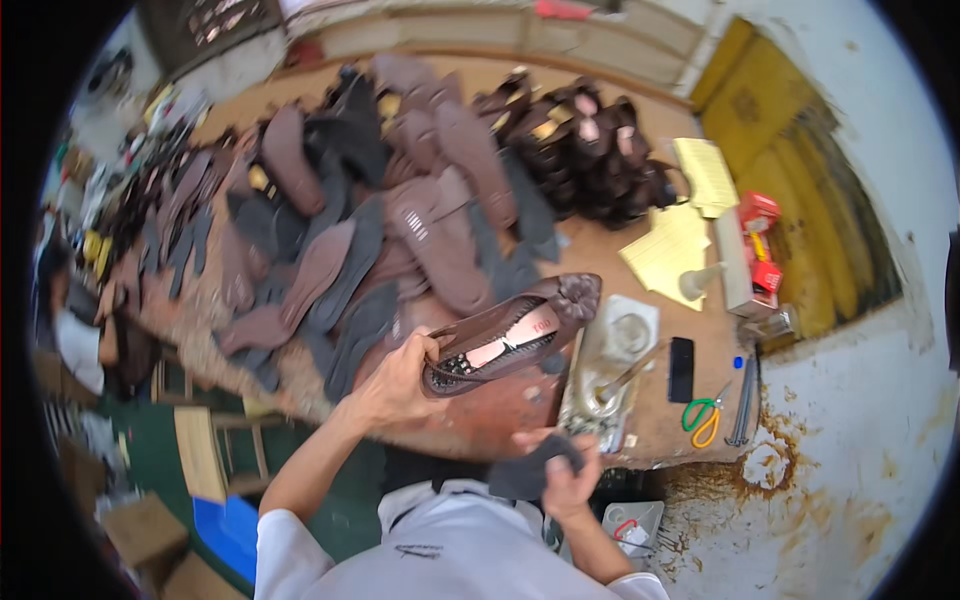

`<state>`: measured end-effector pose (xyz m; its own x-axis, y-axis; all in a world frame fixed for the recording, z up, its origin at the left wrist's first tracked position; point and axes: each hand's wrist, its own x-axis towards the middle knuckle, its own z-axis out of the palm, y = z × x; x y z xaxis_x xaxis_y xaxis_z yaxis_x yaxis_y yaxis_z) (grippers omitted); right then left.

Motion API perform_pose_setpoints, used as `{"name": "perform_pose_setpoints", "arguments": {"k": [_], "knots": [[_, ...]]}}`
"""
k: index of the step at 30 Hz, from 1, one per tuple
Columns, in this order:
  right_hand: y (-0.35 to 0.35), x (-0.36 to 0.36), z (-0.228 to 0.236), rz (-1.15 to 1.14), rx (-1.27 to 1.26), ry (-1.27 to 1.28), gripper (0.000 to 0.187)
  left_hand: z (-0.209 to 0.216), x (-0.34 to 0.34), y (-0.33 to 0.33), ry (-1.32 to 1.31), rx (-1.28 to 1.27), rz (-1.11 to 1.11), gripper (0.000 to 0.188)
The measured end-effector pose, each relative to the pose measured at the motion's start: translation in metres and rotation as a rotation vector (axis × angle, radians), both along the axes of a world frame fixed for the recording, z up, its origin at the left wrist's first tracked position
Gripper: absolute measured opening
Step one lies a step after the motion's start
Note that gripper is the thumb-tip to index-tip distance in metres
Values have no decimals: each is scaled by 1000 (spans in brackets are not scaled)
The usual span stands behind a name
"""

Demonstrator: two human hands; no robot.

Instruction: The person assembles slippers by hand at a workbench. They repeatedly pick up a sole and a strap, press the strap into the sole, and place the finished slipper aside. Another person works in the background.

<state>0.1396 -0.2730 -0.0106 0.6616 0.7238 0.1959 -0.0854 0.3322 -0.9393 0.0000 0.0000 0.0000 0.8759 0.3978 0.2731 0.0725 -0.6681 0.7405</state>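
My left hand [396,388] is closed round the heel end of a dark brown flat shoe [466,325] with a flower-like ornament on its toe. The shoe is tilted with its opening toward me, showing a pale pink patch and a dark speckled area inside. Lower and to the right, close to my body, my right hand [572,482] grips a dark grey insole-like piece [522,474], part of which the fingers cover. Beyond the shoe lies a heap of brown insoles [440,245] mixed with dark grey ones [345,265].
Right of the shoe, a messy tray [648,325] holds a glue pot and brush. Near it lie a phone [681,370], scissors [705,414] and yellow papers [652,255]. Dark brown shoes [590,150] are piled at the back. A wooden stool [200,455] stands at the lower left.
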Motion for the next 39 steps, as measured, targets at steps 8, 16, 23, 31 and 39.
{"name": "perform_pose_setpoints", "arguments": {"k": [8, 16, 23, 31, 39], "knots": [[32, 26, 45, 253, -514, -641, 44, -74, -90, -32, 441, 253, -66, 76], [91, 10, -18, 459, -567, -1082, 32, -88, -101, -65, 126, -509, 644, 37], [117, -19, -50, 498, -534, -1049, 30, -101, -92, -63, 82, -662, 677, 19], [116, -25, -53, 446, -497, -1033, 30, -108, -93, -60, 138, -599, 670, 14], [119, -28, -65, 441, -513, -1040, 29, -105, -89, -58, 125, -528, 683, 12]]}}
